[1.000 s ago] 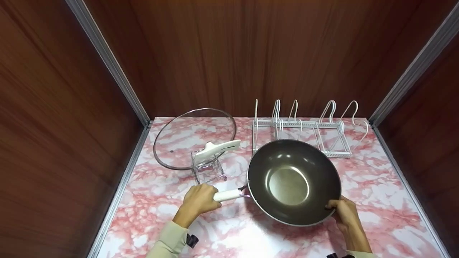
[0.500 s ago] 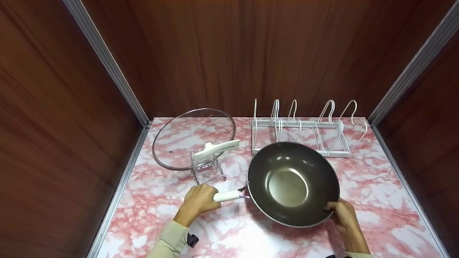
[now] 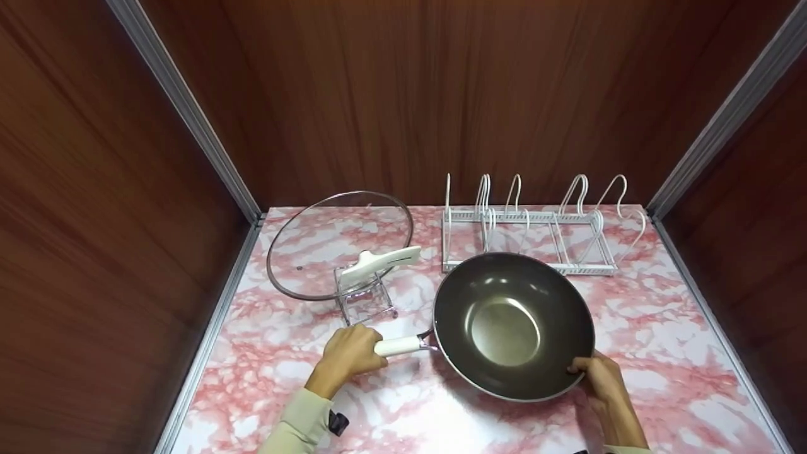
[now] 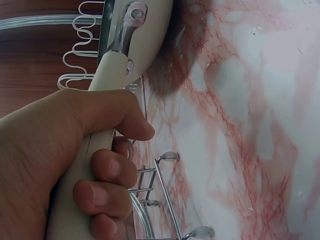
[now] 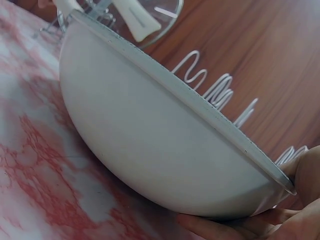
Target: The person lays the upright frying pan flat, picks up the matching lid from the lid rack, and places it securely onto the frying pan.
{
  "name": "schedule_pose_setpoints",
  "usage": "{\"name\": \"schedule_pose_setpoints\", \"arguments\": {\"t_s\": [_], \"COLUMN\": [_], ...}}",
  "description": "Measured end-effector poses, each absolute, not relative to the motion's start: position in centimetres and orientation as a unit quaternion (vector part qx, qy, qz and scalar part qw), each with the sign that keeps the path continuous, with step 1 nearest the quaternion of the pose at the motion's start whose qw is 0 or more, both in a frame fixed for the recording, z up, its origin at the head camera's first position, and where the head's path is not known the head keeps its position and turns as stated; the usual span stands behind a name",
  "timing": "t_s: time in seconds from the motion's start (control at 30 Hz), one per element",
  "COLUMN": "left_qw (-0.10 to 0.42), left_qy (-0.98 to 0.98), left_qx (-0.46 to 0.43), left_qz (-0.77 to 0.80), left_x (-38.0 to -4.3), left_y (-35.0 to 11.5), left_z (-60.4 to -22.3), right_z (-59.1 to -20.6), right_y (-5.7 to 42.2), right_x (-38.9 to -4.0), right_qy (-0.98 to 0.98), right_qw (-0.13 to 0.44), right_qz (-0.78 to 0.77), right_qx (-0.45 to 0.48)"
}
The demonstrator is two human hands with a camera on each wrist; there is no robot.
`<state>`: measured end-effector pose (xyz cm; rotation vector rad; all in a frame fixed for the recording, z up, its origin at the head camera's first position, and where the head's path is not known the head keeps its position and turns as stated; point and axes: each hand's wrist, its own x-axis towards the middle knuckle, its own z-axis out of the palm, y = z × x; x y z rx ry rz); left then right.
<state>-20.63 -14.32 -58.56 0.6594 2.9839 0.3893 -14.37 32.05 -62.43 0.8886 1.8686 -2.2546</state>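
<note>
Left hand (image 3: 350,350): I see its fingers (image 4: 100,195) curled tightly round the white handle (image 3: 397,346), with the thumb (image 4: 120,107) laid across it.
Right hand (image 3: 603,378): I have it gripping the near right edge of the bowl, thumb over the rim and fingers (image 5: 210,226) spread beneath the underside.
Pan (image 3: 504,331): held between the two hands, its handle toward the left hand; I look down into a dark, shiny inside, and the right wrist view shows me a pale, smooth outside. Whether its base meets the tabletop anywhere, I cannot tell.
Lid stand (image 3: 367,309): clear or metal wire with rounded feet, standing just beyond the left hand.
Glass lid (image 3: 318,236): tilted in that stand, its metal-edged disc rising behind; its white grip (image 3: 383,263) has a slot and points toward the right.
Rack (image 3: 591,270): white wire with tall looped dividers, lying behind the pan, which covers part of its front bar in my head view.
Tabletop (image 3: 252,359): red and white marbled, under everything.
Walls (image 3: 403,94): brown wood grain at the back and both sides, with grey metal strips (image 3: 202,139) along the corners.
Sleeve (image 3: 297,419): pale, on the left arm, beside a black fitting (image 3: 338,423).
</note>
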Motion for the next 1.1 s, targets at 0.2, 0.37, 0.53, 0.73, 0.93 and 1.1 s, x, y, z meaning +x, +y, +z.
{"name": "schedule_pose_setpoints", "arguments": {"t_s": [0.2,0.37,0.53,0.73,0.93,1.1], "left_qw": [0.034,0.033,0.03,0.034,0.032,0.034], "left_qy": [0.969,0.969,0.969,0.967,0.967,0.967], "left_qx": [0.211,0.213,0.216,0.219,0.219,0.218], "left_qz": [0.125,0.122,0.118,0.126,0.128,0.125], "left_x": [-20.79,-20.86,-20.94,-21.04,-21.1,-21.09], "left_y": [-14.35,-14.34,-14.32,-14.35,-14.37,-14.35], "left_z": [-58.67,-58.81,-58.85,-59.0,-59.17,-59.12], "right_z": [-62.55,-62.75,-62.92,-63.08,-63.28,-63.42], "right_y": [32.06,32.21,32.21,32.12,31.96,31.94], "right_x": [-14.44,-14.44,-14.34,-14.18,-14.01,-14.0], "right_qy": [0.615,0.619,0.59,0.557,0.548,0.542], "right_qw": [0.048,0.054,0.062,0.074,0.072,0.077], "right_qz": [-0.729,-0.724,-0.744,-0.771,-0.777,-0.782], "right_qx": [0.298,0.301,0.306,0.3,0.301,0.298]}}
